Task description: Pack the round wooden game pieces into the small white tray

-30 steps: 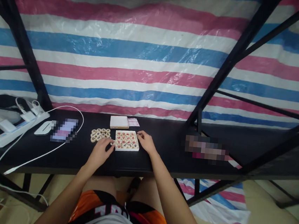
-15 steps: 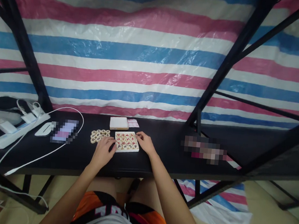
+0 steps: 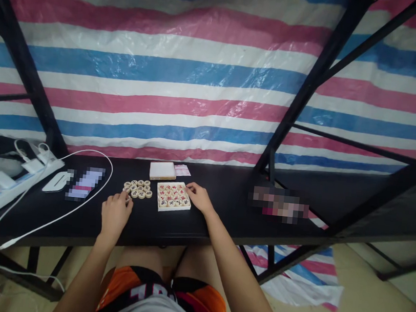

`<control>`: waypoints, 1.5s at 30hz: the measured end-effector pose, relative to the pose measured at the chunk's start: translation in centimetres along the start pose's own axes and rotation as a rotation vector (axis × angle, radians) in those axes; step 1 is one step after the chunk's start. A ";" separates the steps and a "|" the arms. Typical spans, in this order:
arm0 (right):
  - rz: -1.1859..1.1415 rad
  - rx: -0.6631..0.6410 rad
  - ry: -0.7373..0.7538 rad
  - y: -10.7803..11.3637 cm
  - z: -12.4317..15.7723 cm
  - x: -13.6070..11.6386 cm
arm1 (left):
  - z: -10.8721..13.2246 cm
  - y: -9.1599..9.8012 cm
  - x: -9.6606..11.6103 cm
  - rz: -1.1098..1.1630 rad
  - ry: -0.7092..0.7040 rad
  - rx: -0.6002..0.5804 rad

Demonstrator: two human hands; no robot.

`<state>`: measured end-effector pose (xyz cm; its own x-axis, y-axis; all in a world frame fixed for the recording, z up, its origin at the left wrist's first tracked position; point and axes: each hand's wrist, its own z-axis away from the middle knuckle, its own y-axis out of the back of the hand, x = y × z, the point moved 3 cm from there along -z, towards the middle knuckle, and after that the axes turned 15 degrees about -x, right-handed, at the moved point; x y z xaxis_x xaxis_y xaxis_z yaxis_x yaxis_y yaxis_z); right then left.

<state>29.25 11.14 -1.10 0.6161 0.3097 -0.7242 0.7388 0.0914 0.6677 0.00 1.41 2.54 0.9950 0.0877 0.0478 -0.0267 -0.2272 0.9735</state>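
A white open box holds rows of round Chinese chess pieces, red characters at the back and black ones along the front. My right hand holds the box at its right rim, fingers curled over the edge. To the left of the box, more pieces with black characters lie grouped flat on the black table. At the front left of that group is my left hand, its thumb and fingertips closed on one Chinese chess piece, which is mostly hidden by the fingers.
Behind the box sit a white box lid and a pink-and-white paper. Leftward lie a blurred phone, a white cable and a power strip. A blurred item rests at right, near the black frame.
My left hand has moved left from the box's left edge to the loose pieces and closed on one. My right hand stays at the box's right rim. The view has shifted slightly.
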 end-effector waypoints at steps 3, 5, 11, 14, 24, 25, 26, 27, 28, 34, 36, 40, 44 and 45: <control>0.013 -0.003 -0.009 0.1 0.1 -0.2 | 0.0 0.1 0.4 0.205 -0.093 -0.017; 0.018 -0.005 -0.014 0.1 0.1 -0.3 | -0.4 0.2 1.7 0.421 -0.241 -0.025; 0.009 -0.012 -0.023 0.0 0.2 -0.2 | -2.9 0.3 6.9 0.578 -0.584 -0.157; 0.001 -0.013 -0.024 0.0 0.2 -0.2 | -3.7 0.0 7.9 0.548 -0.643 -0.232; 0.006 -0.009 -0.023 0.1 0.2 -0.3 | -3.0 0.2 7.5 0.509 -0.695 -0.157; 0.007 -0.010 -0.024 0.1 0.2 -0.3 | -3.2 0.4 6.9 0.515 -0.664 -0.115; 0.006 -0.012 -0.025 0.1 0.2 -0.3 | -3.6 0.7 6.0 0.524 -0.608 -0.063; 0.005 -0.014 -0.024 0.0 0.2 -0.3 | -3.9 0.9 4.9 0.527 -0.534 -0.013; 0.006 -0.013 -0.022 0.0 0.2 -0.3 | -4.2 1.1 3.7 0.530 -0.449 0.024; 0.006 -0.006 -0.022 0.1 0.2 -0.2 | -3.6 -0.5 -0.8 0.349 -0.276 -0.063; 0.003 -0.009 -0.020 0.1 0.2 -0.1 | -2.9 -1.2 -0.8 0.276 -0.301 -0.065; -0.001 -0.005 -0.027 0.1 0.2 -0.1 | -2.0 -1.3 -0.3 0.173 -0.306 -0.041; -0.005 -0.006 -0.032 0.1 0.2 -0.2 | -1.6 -0.9 -0.6 0.172 -0.293 -0.070; -0.003 -0.003 -0.033 0.1 0.3 -0.3 | -1.4 -0.8 -0.6 0.202 -0.297 -0.073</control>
<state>29.21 10.81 -0.84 0.6224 0.2781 -0.7317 0.7402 0.0950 0.6657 -0.70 2.94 2.08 0.9531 -0.2401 0.1845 -0.2221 -0.1404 0.9649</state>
